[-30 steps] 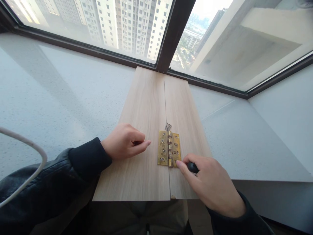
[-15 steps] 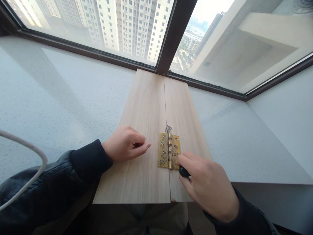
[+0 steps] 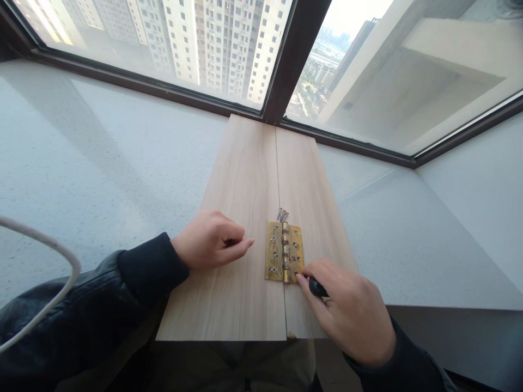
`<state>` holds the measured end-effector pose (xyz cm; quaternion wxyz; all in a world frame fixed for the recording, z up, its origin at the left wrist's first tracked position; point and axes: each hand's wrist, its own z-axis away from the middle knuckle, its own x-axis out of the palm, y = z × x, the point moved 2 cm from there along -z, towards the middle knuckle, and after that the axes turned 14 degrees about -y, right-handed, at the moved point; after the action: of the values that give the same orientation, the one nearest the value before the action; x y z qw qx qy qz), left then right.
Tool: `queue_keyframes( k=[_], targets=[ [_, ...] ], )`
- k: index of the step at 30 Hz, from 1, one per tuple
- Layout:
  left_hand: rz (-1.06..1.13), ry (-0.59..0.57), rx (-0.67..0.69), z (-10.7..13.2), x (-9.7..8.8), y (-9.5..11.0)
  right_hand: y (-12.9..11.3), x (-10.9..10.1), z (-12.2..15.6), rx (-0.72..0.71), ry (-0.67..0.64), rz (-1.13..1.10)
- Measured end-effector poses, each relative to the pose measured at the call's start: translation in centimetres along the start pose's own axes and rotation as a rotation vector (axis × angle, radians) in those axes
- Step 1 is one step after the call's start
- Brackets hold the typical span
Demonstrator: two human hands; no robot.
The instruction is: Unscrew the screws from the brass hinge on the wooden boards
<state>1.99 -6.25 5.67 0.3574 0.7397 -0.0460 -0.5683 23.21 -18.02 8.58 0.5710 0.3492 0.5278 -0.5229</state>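
A brass butt hinge [image 3: 274, 250] lies opened flat across the seam between two pale wooden boards, with screw heads showing in several of its holes. My right hand [image 3: 347, 307] is closed around a black-handled screwdriver [image 3: 317, 287] at the hinge's lower right corner. Its thumb and fingertips are by the lowest hole of the right leaf, and most of the tool is hidden by the hand. Left of the hinge, my left hand [image 3: 210, 239] rests closed on the left board [image 3: 229, 299]; whatever its curled fingers hold, if anything, is hidden. Several loose screws [image 3: 283, 214] lie just beyond the hinge.
The right board [image 3: 304, 185] lies beside the left one on a speckled white sill [image 3: 171, 147]. Both boards reach back to the dark window frame [image 3: 281, 65], and their front ends overhang the sill. A white cable [image 3: 61, 253] curves past my left sleeve.
My right hand and the screwdriver have shifted a little right, uncovering more of the hinge's lower right corner. My left hand keeps its place on the board.
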Motion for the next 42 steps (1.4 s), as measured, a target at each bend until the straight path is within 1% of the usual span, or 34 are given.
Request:
queue_keyframes(
  k=[3,5,6,8,9,11,13,16,18,20,23,26,29,34,42],
  targets=[
    [0.002,-0.01,-0.006,0.1,0.0,0.0,-0.3,-0.7,0.4,-0.144,0.039,-0.107],
    [0.005,-0.017,-0.009,0.1,-0.1,0.1,-0.3,-1.6,0.3,-0.219,0.1,-0.252],
    [0.007,-0.019,-0.009,0.1,-0.1,0.1,-0.2,-2.2,0.0,-0.231,0.129,-0.332],
    [0.012,-0.016,-0.008,0.1,-0.1,0.1,0.5,-3.3,-1.4,-0.191,0.173,-0.46],
    [0.014,-0.014,-0.007,0.1,-0.1,0.1,1.0,-3.8,-2.4,-0.13,0.171,-0.488],
    [0.018,-0.006,0.0,0.1,-0.1,0.1,2.1,-4.3,-4.9,0.051,0.162,-0.56],
    [0.02,-0.003,0.007,0.0,-0.1,0.2,3.1,-4.4,-7.6,0.154,0.133,-0.657],
    [0.023,0.0,0.01,0.0,-0.2,0.2,3.7,-3.9,-10.9,0.145,0.084,-0.662],
    [0.028,0.003,0.007,0.0,-0.2,0.2,3.7,-3.3,-12.4,0.122,0.053,-0.644],
    [0.033,0.003,0.001,0.0,-0.3,0.2,3.7,-2.7,-13.2,0.105,0.013,-0.636],
    [0.04,-0.006,-0.001,0.0,-0.3,0.2,3.9,-2.0,-13.7,0.09,-0.042,-0.634],
    [0.04,-0.006,0.0,-0.1,-0.3,0.2,4.2,-1.7,-13.8,0.084,-0.067,-0.626],
    [0.042,0.001,0.0,0.0,-0.2,0.1,4.4,-1.8,-13.8,0.085,-0.075,-0.613],
    [0.04,-0.005,-0.003,0.1,-0.1,0.2,4.7,-2.2,-13.6,0.122,-0.048,-0.58],
    [0.031,-0.008,-0.008,0.0,-0.1,0.1,4.5,-2.2,-13.5,0.124,-0.103,-0.562]
  ],
)
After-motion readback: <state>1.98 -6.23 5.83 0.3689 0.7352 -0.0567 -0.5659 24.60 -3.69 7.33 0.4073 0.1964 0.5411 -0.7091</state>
